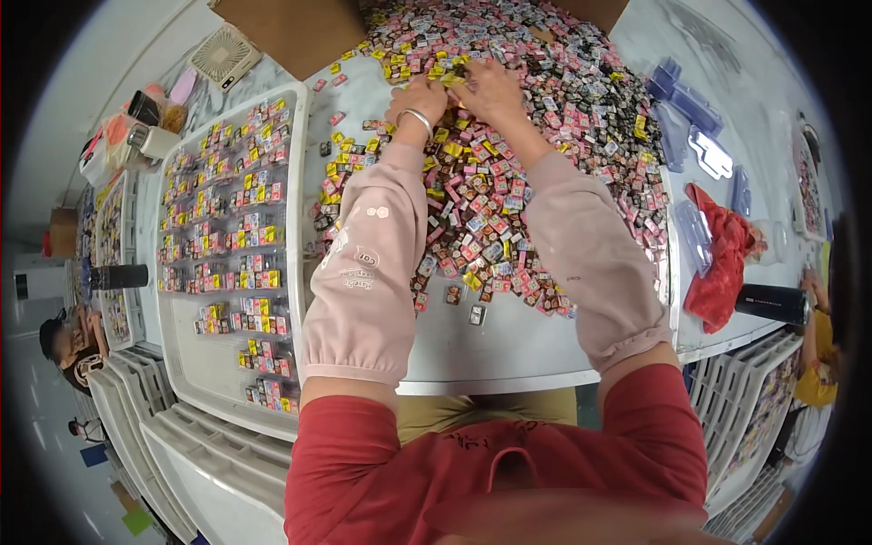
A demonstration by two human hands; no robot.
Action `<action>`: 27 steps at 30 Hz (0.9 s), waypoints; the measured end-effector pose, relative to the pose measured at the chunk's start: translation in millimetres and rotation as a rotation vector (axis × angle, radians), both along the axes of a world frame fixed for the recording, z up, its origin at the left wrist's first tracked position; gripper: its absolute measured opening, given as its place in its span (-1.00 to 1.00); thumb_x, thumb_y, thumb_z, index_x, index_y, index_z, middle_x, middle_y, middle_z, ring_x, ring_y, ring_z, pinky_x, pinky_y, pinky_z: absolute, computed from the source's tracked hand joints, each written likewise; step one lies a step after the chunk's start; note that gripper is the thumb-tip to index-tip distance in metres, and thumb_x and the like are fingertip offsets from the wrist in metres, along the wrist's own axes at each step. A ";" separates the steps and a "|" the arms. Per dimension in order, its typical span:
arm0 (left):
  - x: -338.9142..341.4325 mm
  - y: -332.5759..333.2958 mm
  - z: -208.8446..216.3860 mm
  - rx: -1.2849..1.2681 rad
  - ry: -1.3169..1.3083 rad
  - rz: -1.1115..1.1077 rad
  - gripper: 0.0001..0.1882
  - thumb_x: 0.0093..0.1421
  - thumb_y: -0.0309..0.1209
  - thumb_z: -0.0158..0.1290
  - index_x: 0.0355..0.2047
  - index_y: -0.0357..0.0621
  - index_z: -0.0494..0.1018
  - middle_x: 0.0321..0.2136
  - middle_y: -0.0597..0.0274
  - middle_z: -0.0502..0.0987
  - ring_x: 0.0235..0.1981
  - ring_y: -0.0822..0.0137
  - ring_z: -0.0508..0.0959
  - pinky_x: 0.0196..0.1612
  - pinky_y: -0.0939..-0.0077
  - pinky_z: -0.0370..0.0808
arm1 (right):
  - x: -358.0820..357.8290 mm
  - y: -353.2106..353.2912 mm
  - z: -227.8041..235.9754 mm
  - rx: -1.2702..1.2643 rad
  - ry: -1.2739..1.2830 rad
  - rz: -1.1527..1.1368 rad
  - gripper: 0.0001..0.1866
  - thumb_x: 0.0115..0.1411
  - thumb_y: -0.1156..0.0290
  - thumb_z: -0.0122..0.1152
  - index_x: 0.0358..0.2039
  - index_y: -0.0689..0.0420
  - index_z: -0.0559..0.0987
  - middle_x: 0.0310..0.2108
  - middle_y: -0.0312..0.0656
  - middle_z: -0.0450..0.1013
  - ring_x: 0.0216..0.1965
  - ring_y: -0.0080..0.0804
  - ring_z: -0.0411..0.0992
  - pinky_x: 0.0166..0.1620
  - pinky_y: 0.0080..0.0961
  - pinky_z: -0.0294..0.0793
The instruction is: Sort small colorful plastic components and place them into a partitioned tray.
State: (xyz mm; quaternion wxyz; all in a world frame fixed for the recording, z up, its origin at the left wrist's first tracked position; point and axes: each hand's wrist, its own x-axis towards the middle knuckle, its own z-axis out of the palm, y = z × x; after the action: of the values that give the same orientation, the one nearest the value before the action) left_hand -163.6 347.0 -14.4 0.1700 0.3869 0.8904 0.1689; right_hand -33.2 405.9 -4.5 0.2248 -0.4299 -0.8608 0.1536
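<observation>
Both my arms, in pink sleeve covers, stretch forward over a large heap of small block-shaped pieces in pink, yellow, black and white. At the far part of the heap, my left hand has its fingers curled down among the pieces, and a silver bangle circles its wrist. What those fingers hold, if anything, is hidden. Just to its right, my right hand rests on the heap with thumb and fingers apart, pointing toward the left hand. Yellow and pink pieces lie around both hands.
On the left, a white tray carries rows of clear packs filled with similar pieces. Cardboard stands at the far left. Along the right lie clear bluish plastic cases, a red cloth and a black bottle. Stacked trays flank me.
</observation>
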 end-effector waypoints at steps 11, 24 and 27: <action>76.8 -55.5 21.5 0.691 -0.148 -0.303 -0.60 0.23 -0.29 -0.33 -0.31 -0.25 0.49 -0.27 -0.20 0.52 -0.19 -0.14 0.47 -0.10 0.11 0.38 | 22.0 -53.9 -11.8 -0.522 0.834 0.035 -0.62 0.20 0.13 -0.04 -0.24 0.18 0.56 -0.28 0.01 0.52 -0.26 -0.16 0.49 -0.13 -0.35 0.42; 100.4 -234.6 64.9 0.729 -0.577 -0.472 -0.62 0.24 -0.27 -0.14 -0.08 -0.28 0.45 -0.19 0.04 0.54 -0.14 0.20 0.52 0.01 0.42 0.38 | 212.3 -130.3 37.4 -0.500 0.305 0.349 -0.58 0.27 0.17 -0.03 0.03 0.15 0.44 0.02 -0.21 0.39 -0.06 -0.44 0.41 -0.11 -0.53 0.48; 104.4 -290.6 24.5 0.804 0.229 -0.406 -0.49 0.07 -0.12 0.13 -0.06 -0.20 0.44 -0.08 -0.08 0.44 -0.01 -0.02 0.41 0.05 0.20 0.31 | 249.1 -177.6 28.3 0.016 0.190 0.358 -0.47 0.12 0.19 0.22 0.08 0.09 0.40 0.07 -0.06 0.34 0.10 -0.16 0.31 0.13 -0.32 0.29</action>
State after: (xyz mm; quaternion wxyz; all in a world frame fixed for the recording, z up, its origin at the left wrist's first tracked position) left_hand -59.1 56.4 10.1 -0.0631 0.6047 0.6737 0.4201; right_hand 215.9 228.3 23.7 0.2777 -0.2519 -0.8996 0.2240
